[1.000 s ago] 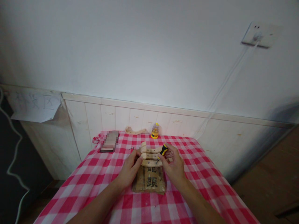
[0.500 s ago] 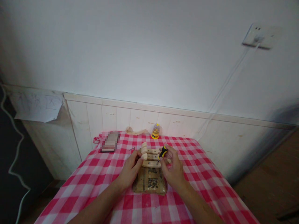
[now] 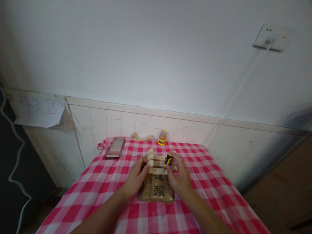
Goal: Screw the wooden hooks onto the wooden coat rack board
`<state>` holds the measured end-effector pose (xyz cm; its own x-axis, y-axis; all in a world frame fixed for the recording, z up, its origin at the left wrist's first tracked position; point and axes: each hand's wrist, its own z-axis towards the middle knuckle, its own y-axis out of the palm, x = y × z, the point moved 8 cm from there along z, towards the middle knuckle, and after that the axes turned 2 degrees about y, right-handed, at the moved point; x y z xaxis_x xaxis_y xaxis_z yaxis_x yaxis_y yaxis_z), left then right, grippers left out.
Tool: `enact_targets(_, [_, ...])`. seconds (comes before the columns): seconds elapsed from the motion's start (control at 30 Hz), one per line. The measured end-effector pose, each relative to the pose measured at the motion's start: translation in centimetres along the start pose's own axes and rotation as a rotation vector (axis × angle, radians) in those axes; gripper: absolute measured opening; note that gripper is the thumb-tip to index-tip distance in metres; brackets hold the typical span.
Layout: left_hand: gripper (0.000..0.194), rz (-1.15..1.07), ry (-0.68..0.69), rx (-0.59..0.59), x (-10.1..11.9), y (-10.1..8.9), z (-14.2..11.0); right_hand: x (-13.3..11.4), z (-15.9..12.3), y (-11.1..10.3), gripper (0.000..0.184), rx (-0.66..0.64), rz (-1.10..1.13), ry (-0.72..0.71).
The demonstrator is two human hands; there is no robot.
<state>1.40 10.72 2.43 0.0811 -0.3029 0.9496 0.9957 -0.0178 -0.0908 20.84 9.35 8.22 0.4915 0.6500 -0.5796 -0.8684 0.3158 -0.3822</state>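
A pale wooden assembly (image 3: 156, 161) of curved slats lies on a brown cloth bag (image 3: 156, 190) printed with dark characters, on the red-and-white checked table (image 3: 102, 182). My left hand (image 3: 135, 178) is closed on the left end of the slats, steadying them. My right hand (image 3: 177, 177) grips a short black-and-yellow screwdriver (image 3: 168, 158), its tip down at the right end of the nearest slat.
At the table's far edge stand a yellow-capped clear container (image 3: 162, 137), a curved wooden piece (image 3: 142, 137) and a blurred-out object (image 3: 114, 148). A white panelled wall rises right behind; a wall socket (image 3: 270, 37) with a white cable is at upper right.
My right hand has shifted slightly left and down, bringing the screwdriver more upright over the slat's right end. My left hand has stayed on the slats.
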Motion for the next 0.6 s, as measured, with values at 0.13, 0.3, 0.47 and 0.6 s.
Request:
enact_targets(0.13, [0.026,-0.004,0.005,0.005,0.11,-0.06,0.02,-0.06,0.23,-0.12,0.046,0.012,-0.012,0.003])
enact_targets(0.3, [0.026,0.018,0.0,-0.005,0.07,-0.04,0.04,0.04,0.39,-0.26,0.046,0.016,-0.035,-0.009])
enact_targets(0.47, [0.027,0.021,0.003,-0.001,0.14,-0.01,0.07,0.32,0.01,-0.32,0.045,0.083,0.008,-0.012])
enact_targets(0.6, [0.029,0.031,-0.005,-0.018,0.23,0.25,0.06,0.75,-0.51,0.53,0.048,0.122,0.166,0.038])
